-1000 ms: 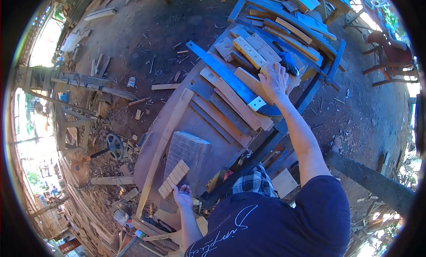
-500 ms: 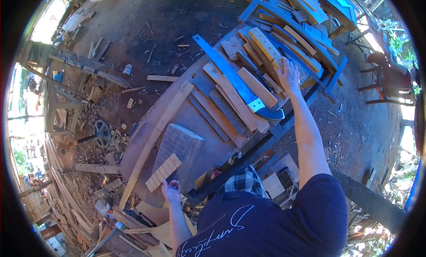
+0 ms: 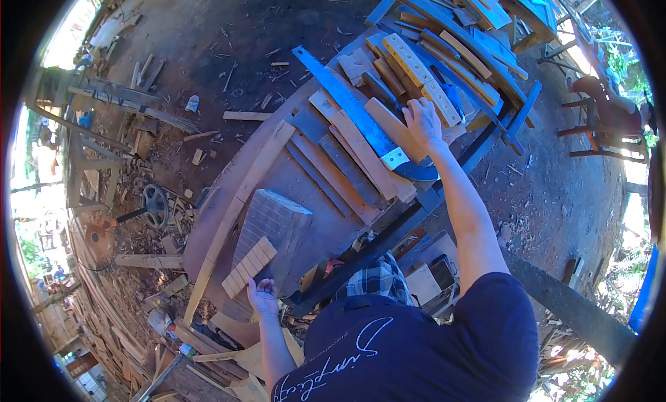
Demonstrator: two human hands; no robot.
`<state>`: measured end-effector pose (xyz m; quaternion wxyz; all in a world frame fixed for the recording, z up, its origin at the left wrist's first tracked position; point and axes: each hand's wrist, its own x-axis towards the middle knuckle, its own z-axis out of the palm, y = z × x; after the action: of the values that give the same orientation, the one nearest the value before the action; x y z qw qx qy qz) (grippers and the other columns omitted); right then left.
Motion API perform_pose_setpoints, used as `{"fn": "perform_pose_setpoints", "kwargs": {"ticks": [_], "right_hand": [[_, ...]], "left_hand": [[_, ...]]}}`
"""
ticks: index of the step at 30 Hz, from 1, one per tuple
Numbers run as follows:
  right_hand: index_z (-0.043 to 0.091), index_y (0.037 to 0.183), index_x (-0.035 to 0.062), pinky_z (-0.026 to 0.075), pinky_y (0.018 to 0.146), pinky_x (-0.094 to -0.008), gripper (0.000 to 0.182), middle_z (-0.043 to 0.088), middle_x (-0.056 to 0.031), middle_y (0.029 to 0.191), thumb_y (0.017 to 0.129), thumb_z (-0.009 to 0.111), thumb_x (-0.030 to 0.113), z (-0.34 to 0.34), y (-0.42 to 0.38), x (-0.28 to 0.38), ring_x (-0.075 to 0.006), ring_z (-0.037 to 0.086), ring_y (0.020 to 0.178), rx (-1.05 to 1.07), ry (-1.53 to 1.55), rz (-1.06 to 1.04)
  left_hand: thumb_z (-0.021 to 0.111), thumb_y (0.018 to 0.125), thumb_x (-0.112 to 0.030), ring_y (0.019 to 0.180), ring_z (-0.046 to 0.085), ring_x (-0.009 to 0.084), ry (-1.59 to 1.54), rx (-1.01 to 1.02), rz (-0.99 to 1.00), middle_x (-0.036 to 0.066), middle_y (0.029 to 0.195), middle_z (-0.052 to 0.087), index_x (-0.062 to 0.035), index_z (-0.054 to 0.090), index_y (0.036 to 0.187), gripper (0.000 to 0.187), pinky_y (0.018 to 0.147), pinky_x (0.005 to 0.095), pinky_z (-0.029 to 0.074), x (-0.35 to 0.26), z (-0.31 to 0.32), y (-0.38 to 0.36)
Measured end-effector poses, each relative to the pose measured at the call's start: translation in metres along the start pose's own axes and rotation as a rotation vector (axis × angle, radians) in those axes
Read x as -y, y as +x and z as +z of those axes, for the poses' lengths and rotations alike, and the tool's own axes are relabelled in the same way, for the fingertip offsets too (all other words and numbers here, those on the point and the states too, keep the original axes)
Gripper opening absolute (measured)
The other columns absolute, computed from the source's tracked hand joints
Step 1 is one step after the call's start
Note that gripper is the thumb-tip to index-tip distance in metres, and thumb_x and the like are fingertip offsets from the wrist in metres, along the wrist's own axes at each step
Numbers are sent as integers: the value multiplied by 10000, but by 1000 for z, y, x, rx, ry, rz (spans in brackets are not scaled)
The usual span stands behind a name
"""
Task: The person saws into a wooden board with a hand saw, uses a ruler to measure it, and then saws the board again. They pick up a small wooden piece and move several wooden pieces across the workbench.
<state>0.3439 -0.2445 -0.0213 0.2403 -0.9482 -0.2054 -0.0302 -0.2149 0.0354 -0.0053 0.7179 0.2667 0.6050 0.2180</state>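
Observation:
My right hand is closed over the pile of wood pieces, its fingertips pinched beside a dark, narrow object; what they hold is hidden. Just past it lies a long yellowish wooden bar with a row of holes. A handsaw with a blue-looking blade and dark handle rests across several boards left of that hand. My left hand hangs palm up with loosely curled, parted fingers, holding nothing. Near its fingertips is a small wooden block with pencil lines, on top of a larger lined wood block.
A long curved wooden strip runs along the left of the worktable. More curved wood parts lie beyond the bar. A reddish chair stands at right. Offcuts and a wheel lie on the floor at left.
My right hand has left the holed bar and moved left and nearer, its fingers now curled down among the wood pieces. My left hand stays by the small block. The view has shifted slightly.

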Motion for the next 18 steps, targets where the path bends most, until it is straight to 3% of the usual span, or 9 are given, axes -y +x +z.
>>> {"fn": "perform_pose_setpoints", "kwargs": {"ticks": [5, 7, 11, 13, 18], "right_hand": [[640, 1027, 30, 485, 888, -441, 308, 586, -146, 1068, 879, 652, 300, 17, 25, 10, -332, 551, 1061, 22, -96, -8], [644, 1032, 29, 474, 895, -457, 342, 587, -161, 1057, 890, 634, 340, 22, 31, 9, -336, 562, 1045, 165, -191, -45], [632, 1021, 33, 472, 890, -469, 356, 604, -190, 1030, 902, 610, 368, 19, 48, 10, -361, 575, 1036, 157, -47, 27], [611, 1000, 33, 486, 875, -487, 334, 632, -201, 1029, 903, 613, 352, 8, 63, 11, -391, 595, 1033, 125, -36, 56], [589, 1025, 33, 490, 849, -502, 319, 652, -224, 1017, 912, 604, 332, -21, 70, 16, -419, 626, 986, 188, -46, 54]], "left_hand": [[630, 918, -469, 738, 660, 202, -4, -3, 2, 36, 774, 685, -182, 506, 960, 315, 631, 317, 496, -1, 5, -3], [606, 906, -539, 748, 638, 180, 49, -20, 28, 31, 751, 675, -80, 655, 761, 484, 631, 313, 485, -3, 8, -8], [603, 909, -537, 750, 638, 180, 35, 1, 30, 37, 752, 679, -73, 658, 755, 492, 635, 310, 489, -2, 7, -4], [626, 918, -477, 748, 657, 203, -10, 27, -18, 38, 770, 683, -176, 515, 953, 323, 643, 324, 495, 2, -6, 3], [628, 919, -471, 744, 653, 199, 2, -5, 10, 34, 754, 674, -180, 499, 984, 325, 648, 325, 494, 0, 3, -4]]}}
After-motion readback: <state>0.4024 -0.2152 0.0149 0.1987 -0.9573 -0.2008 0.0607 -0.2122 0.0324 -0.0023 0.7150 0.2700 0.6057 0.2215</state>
